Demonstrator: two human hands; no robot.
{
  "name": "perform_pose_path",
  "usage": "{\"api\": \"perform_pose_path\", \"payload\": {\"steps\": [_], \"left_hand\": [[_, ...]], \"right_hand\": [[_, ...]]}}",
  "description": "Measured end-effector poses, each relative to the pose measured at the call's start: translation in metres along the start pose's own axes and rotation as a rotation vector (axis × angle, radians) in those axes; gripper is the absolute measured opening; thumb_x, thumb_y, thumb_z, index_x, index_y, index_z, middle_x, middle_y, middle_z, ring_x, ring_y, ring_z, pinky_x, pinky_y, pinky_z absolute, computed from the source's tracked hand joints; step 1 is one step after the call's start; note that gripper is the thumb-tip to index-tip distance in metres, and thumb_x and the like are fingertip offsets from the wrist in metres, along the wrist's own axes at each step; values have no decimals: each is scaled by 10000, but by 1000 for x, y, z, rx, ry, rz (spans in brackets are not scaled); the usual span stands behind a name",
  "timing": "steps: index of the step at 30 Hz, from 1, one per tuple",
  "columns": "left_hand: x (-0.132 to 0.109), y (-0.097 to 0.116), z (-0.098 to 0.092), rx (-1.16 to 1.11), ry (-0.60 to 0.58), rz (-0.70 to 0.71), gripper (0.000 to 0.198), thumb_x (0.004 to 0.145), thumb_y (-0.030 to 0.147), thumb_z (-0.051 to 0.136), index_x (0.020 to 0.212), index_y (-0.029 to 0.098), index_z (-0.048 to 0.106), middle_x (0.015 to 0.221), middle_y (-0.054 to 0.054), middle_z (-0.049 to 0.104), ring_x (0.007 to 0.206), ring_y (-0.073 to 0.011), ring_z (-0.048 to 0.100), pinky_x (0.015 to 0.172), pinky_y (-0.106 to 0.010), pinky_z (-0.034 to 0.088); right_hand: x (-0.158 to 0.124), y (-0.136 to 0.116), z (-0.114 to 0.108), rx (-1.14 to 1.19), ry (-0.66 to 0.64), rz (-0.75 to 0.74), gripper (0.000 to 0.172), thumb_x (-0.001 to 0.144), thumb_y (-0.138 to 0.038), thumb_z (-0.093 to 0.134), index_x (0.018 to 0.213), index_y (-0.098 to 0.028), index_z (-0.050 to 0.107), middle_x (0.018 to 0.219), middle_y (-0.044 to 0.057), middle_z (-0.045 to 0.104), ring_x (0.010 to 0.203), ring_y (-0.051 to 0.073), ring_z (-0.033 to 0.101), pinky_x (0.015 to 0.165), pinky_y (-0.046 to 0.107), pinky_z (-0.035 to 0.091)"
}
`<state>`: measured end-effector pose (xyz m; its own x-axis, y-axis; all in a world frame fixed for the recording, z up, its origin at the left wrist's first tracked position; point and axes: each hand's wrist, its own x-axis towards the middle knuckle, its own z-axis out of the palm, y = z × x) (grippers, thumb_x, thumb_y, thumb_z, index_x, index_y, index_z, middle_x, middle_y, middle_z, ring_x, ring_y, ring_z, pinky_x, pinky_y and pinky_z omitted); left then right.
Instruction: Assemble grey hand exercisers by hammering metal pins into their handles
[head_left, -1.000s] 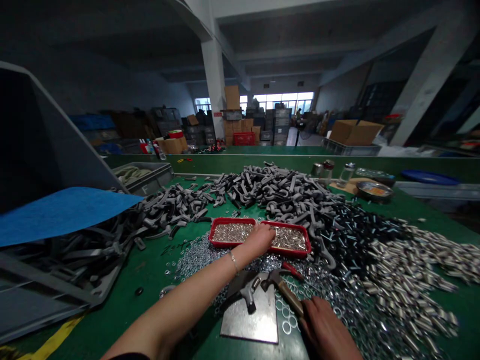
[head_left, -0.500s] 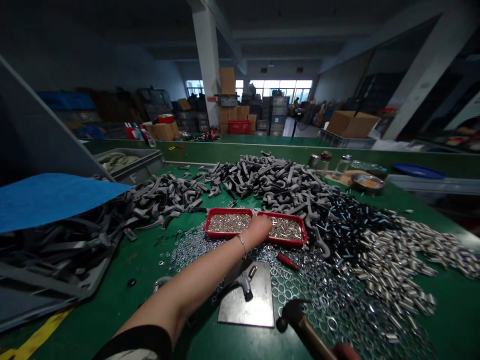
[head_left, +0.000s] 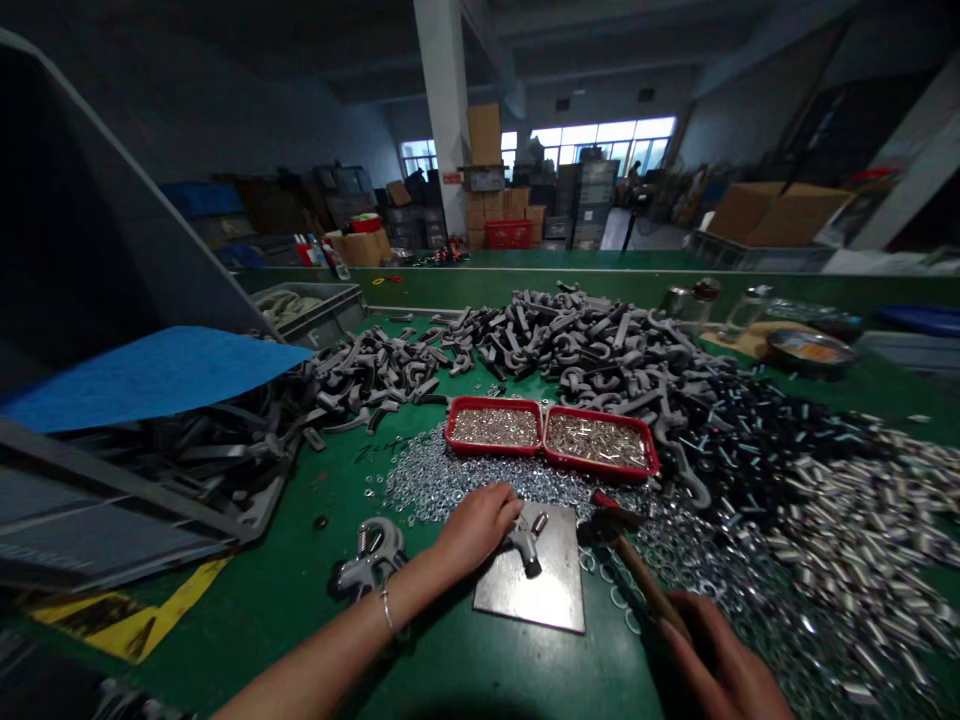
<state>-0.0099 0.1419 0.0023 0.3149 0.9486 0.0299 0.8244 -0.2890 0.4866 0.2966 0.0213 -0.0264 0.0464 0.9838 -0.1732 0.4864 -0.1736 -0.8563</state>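
My left hand [head_left: 480, 522] is at the upper left of a flat metal plate [head_left: 536, 600], its fingers pinched together. Under and beside the fingertips lies a grey metal part with a black tip [head_left: 523, 545], and what the pinch holds is too small to tell. A short silver cylinder [head_left: 540, 522] rests by the part. Lower right, my right hand [head_left: 724, 655] grips the wooden handle of a hammer [head_left: 649, 585], whose dark head is over the rings just right of the plate. A grey clamp-like assembly with a spring [head_left: 371, 560] lies left of my left wrist.
Two red trays [head_left: 551, 440] of small metal pieces stand beyond the plate. Heaped around are grey hooked parts [head_left: 600, 340], black bolts [head_left: 727, 450], silver cylinders [head_left: 862, 540], nuts [head_left: 420, 470] and rings. A grey crate [head_left: 135, 520] stands at left, under a blue sheet [head_left: 165, 375].
My left hand has come back from the red trays to the part on the plate. The hammer in my right hand has moved forward, up beside the plate. The view has shifted.
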Motion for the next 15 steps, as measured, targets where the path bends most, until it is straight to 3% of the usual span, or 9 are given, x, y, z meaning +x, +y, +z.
{"api": "perform_pose_path", "payload": {"steps": [3,5,8,11,13,15], "left_hand": [[-7,-4,15,145,-19,-16,239,988,295,445,872,177,618,897,-51,701,844,-201,645,734,-284,434],[-3,-3,23,183,-21,0,237,989,289,450,869,174,618,907,-64,703,863,-220,646,763,-310,438],[2,-1,30,244,-21,35,236,991,280,453,871,162,618,911,-83,699,865,-242,644,798,-351,445],[3,1,33,290,-30,108,198,983,238,462,907,146,620,932,-101,686,906,-260,628,875,-407,430],[3,0,33,363,-45,259,167,972,190,463,926,141,615,935,-107,669,925,-264,608,902,-435,412],[3,-1,32,475,-39,442,152,961,154,459,919,140,605,900,-101,649,893,-257,591,877,-440,411]], "right_hand": [[8,-21,12,221,-40,128,493,871,-607,547,1205,-244,557,780,6,676,651,206,650,533,276,518],[12,-31,18,276,-97,168,517,872,-624,541,1210,-234,560,710,-16,636,572,182,607,445,251,460],[17,-29,19,189,-158,82,462,846,-607,598,1087,-213,611,814,13,677,688,191,645,556,258,514],[20,-19,15,143,-269,101,459,912,-607,488,1140,-220,584,668,-26,626,536,175,609,475,262,490],[22,-17,12,71,-281,67,444,934,-584,459,1163,-228,594,688,-12,654,553,190,636,489,274,510],[25,-22,7,-46,-233,-78,391,929,-529,509,1158,-236,630,903,51,733,768,232,705,673,320,574]]}}
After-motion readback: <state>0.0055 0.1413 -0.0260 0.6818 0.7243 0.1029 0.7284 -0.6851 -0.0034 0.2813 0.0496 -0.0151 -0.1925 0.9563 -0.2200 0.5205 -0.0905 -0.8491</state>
